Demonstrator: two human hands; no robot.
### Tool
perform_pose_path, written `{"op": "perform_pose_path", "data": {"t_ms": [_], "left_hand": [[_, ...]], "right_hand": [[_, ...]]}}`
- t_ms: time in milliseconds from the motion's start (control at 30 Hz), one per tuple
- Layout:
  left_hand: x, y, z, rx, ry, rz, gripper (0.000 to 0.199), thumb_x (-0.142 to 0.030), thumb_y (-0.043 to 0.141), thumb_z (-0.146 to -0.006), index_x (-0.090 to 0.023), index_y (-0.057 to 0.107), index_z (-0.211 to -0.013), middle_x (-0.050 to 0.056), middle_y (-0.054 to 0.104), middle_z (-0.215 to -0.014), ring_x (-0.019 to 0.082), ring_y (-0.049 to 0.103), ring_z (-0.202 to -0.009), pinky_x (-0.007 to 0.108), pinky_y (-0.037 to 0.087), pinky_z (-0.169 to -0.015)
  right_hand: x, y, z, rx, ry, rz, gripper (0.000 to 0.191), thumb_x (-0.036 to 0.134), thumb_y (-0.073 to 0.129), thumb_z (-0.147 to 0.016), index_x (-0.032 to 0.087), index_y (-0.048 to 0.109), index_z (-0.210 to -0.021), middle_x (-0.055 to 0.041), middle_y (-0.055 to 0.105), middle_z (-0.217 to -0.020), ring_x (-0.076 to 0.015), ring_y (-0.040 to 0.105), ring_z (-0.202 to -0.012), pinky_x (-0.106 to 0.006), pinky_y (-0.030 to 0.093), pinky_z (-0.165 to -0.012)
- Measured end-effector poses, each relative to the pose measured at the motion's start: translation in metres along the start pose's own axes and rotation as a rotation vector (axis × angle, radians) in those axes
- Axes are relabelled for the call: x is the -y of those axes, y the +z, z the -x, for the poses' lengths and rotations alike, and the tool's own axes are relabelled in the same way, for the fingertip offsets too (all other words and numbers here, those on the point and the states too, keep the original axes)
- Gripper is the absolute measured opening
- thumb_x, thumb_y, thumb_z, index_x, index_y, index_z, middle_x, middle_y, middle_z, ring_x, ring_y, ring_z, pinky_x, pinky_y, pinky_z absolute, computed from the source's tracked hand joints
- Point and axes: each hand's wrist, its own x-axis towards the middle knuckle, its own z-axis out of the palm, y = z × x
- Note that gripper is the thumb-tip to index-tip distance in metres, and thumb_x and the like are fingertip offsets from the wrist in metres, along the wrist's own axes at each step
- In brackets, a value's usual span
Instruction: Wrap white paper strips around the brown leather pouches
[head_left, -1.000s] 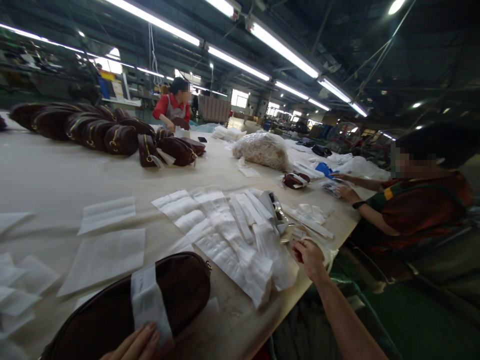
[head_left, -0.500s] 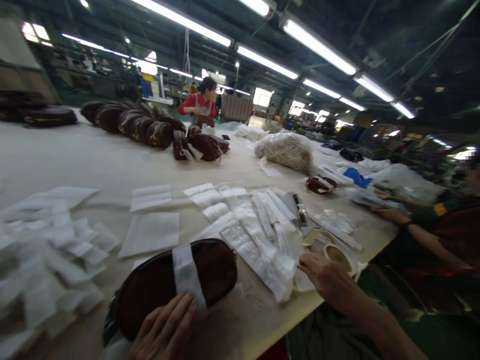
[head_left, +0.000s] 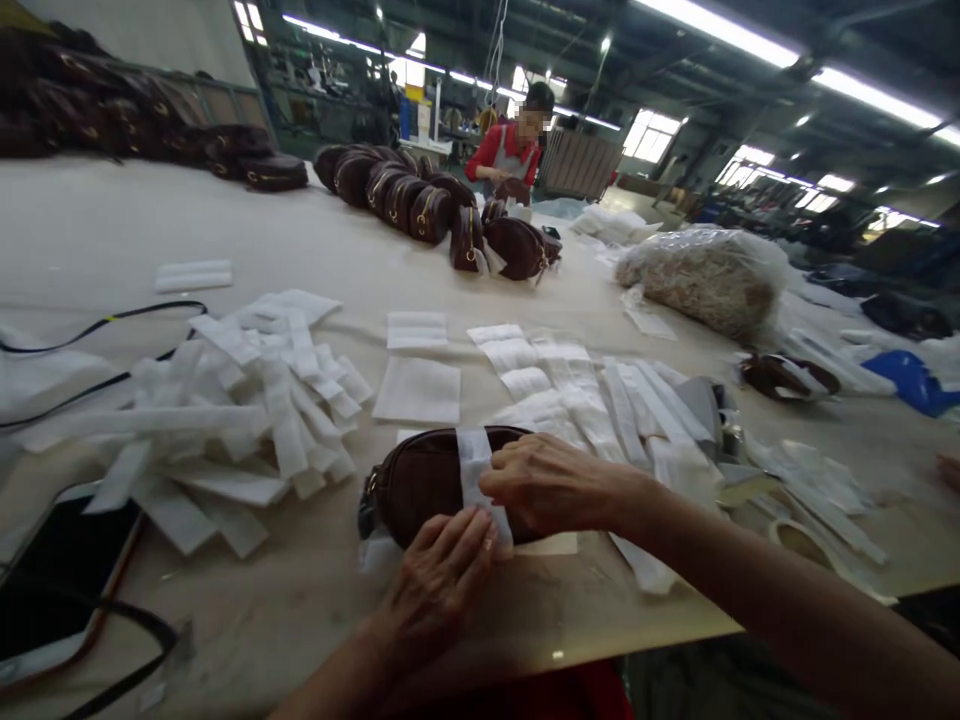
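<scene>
A dark brown oval bag lies on the table before me, a white wrapping strip running across its middle. My left hand rests on the bag's near side, its fingers stretched flat over the lower part of the strip. Closed, with its fingertips bent down against the strip, my right hand covers the bag's right half. Whatever it may pinch is hidden. Right of the bag lie overlapping white padded strips. Beyond the bag is a flat white sheet.
Loose white strips are heaped at left, near a phone and a black cord. A tape roll lies at right. Finished-looking brown bags stand in a row farther back, near a person in red and a filled plastic bag.
My right hand has moved left from beside the tape roll onto the strip around the bag. My left hand stays on the bag. The view has turned to the left.
</scene>
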Motion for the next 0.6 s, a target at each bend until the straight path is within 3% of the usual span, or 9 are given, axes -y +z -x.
{"op": "perform_pose_path", "data": {"t_ms": [167,333,400,533,600], "left_hand": [[0.002,0.003,0.003,0.020,-0.010,0.004,0.030,-0.004,0.050,-0.083,-0.006,0.061,-0.112,0.013,0.065,-0.115,0.025,0.056,-0.112,0.038,0.040,-0.094],[0.001,0.003,0.000,0.023,-0.028,-0.015,0.030,-0.005,0.047,-0.085,-0.007,0.061,-0.111,0.011,0.066,-0.114,0.024,0.056,-0.111,0.037,0.039,-0.094],[0.001,0.002,-0.001,0.018,-0.030,-0.021,0.030,-0.005,0.046,-0.085,-0.007,0.061,-0.111,0.011,0.066,-0.113,0.023,0.057,-0.110,0.036,0.040,-0.093],[0.003,0.001,-0.004,0.014,-0.022,-0.031,0.031,-0.004,0.043,-0.085,-0.007,0.061,-0.110,0.012,0.066,-0.113,0.023,0.057,-0.110,0.036,0.040,-0.092],[0.004,0.001,-0.005,0.000,-0.007,-0.043,0.031,-0.003,0.043,-0.085,-0.007,0.062,-0.109,0.013,0.066,-0.111,0.023,0.057,-0.110,0.036,0.041,-0.091]], "right_hand": [[-0.007,0.011,-0.026,0.111,-0.018,0.069,0.009,0.012,0.057,-0.083,0.017,0.064,-0.080,-0.0041,0.065,-0.071,-0.0153,0.059,-0.064,-0.027,0.026,-0.053],[-0.015,0.007,-0.040,0.202,0.030,0.014,0.004,0.014,0.065,-0.079,0.016,0.068,-0.079,-0.0045,0.067,-0.071,-0.0158,0.060,-0.066,-0.026,0.026,-0.052],[-0.023,0.005,-0.044,0.222,0.064,-0.076,0.001,0.015,0.069,-0.077,0.017,0.068,-0.077,-0.0025,0.066,-0.070,-0.0144,0.058,-0.067,-0.024,0.028,-0.054],[-0.046,0.014,-0.050,0.135,0.193,-0.387,0.033,0.018,0.081,-0.063,0.015,0.063,-0.091,0.0039,0.059,-0.068,-0.0098,0.051,-0.061,-0.019,0.032,-0.053],[-0.058,0.025,-0.050,0.115,0.223,-0.612,0.031,0.019,0.080,-0.062,0.014,0.062,-0.087,0.0062,0.056,-0.065,-0.0082,0.048,-0.059,-0.018,0.034,-0.053]]}}
